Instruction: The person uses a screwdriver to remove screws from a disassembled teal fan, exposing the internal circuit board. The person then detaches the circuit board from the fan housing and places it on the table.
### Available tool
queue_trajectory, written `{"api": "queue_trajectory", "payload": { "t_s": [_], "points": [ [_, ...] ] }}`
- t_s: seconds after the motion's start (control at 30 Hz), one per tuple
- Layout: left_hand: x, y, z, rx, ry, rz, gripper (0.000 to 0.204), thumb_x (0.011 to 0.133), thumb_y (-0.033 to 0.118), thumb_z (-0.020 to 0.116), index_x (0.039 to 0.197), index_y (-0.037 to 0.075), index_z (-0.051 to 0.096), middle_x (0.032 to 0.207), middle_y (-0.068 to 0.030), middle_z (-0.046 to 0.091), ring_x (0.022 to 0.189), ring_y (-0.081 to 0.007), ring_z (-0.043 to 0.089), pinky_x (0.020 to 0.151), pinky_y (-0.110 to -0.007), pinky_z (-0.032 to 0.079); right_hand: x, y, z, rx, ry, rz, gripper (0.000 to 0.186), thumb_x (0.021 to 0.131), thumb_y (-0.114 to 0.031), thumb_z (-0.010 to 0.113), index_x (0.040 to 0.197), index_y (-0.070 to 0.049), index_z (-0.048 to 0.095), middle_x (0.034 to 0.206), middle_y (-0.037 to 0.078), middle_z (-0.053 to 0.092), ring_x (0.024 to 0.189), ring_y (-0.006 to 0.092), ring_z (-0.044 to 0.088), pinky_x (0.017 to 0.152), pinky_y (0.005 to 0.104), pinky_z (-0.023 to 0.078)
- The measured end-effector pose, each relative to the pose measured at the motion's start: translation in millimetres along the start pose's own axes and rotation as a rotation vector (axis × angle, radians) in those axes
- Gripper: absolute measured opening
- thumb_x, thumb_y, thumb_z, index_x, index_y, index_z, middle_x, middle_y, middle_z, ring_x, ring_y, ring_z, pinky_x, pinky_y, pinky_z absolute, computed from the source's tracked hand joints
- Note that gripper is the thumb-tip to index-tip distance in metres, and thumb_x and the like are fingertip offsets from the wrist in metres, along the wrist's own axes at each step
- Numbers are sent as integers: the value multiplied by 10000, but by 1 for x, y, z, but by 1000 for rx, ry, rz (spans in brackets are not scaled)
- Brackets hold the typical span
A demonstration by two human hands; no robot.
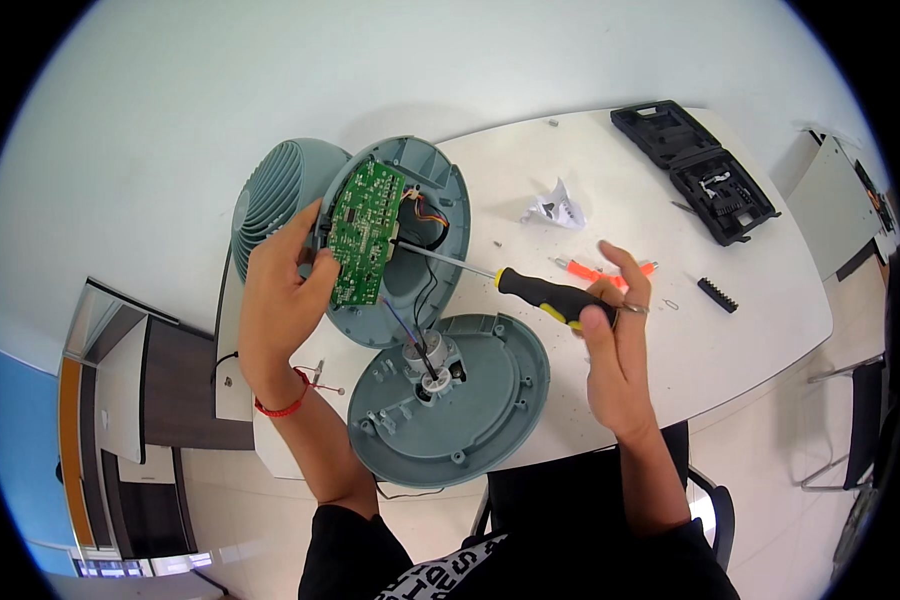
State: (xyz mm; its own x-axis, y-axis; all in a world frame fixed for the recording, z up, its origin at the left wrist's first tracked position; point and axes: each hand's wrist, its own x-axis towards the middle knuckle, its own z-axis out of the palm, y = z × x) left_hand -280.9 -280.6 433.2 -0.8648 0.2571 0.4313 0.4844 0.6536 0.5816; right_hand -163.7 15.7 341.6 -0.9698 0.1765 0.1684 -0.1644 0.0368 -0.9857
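1. The left hand (282, 305) grasps the green circuit board (368, 230) along its left edge, thumb toward the lower part; whether it also grips the housing behind cannot be told.
2. The circuit board stands tilted in front of the grey-green oval housing (452, 190), left of the table's middle.
3. The right hand (618, 385) holds the screwdriver (545, 295) by the rear of its black-and-yellow handle, between thumb and fingers, with one finger raised clear.
4. The screwdriver's shaft points left, its tip at the circuit board's right edge; exact contact is too small to judge.
5. Wires (427, 290) run from the housing down to the middle of the oval base (495, 435), which lies nearer the person, inner side up.
6. The ribbed fan head (280, 185) is behind the housing, on the left.
7. On the right of the table (770, 340) are a crumpled white wrapper (558, 210), an orange pen-shaped tool (585, 271), a black bit strip (717, 295) and an unfolded black tool case (715, 180).
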Motion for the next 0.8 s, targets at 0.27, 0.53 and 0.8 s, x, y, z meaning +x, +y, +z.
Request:
{"api": "queue_trajectory", "payload": {
  "t_s": [0.27, 0.53, 0.8],
  "points": [
    [-2, 1, -1, 34, -15, -9, 456, 883, 21, 569, 1323, -92, 605, 920, -177, 690, 716, -190, 623, 646, -320, 518, -3, -6, 3, 24, -8, 19, 767, 957, -123, 630, 1572, -2, 188, 1140, 196, 561, 946, 219, 585, 965, 343, 450],
    [-1, 10, -1, 8, -31, -69, 472, 881, 13, 555, 1344, -63, 604, 938, -173, 702, 717, -185, 623, 666, -321, 529, 0, -3, 3, -42, 26, -62, 793, 907, -27, 615, 1577, -15, 191, 1160, 170, 528, 926, 205, 555, 941, 339, 455],
    [-5, 22, 15, 50, 101, 189, 534, 849, -2, 613, 1380, 46, 629, 1415, -225, 582, 1197, -357, 611, 1061, -425, 468, -3, -20, 3, -135, -57, 51, 860, 820, 48, 590, 1578, -62, 199, 1082, 137, 476, 1022, 219, 517, 1002, 350, 426]
  ]
}}
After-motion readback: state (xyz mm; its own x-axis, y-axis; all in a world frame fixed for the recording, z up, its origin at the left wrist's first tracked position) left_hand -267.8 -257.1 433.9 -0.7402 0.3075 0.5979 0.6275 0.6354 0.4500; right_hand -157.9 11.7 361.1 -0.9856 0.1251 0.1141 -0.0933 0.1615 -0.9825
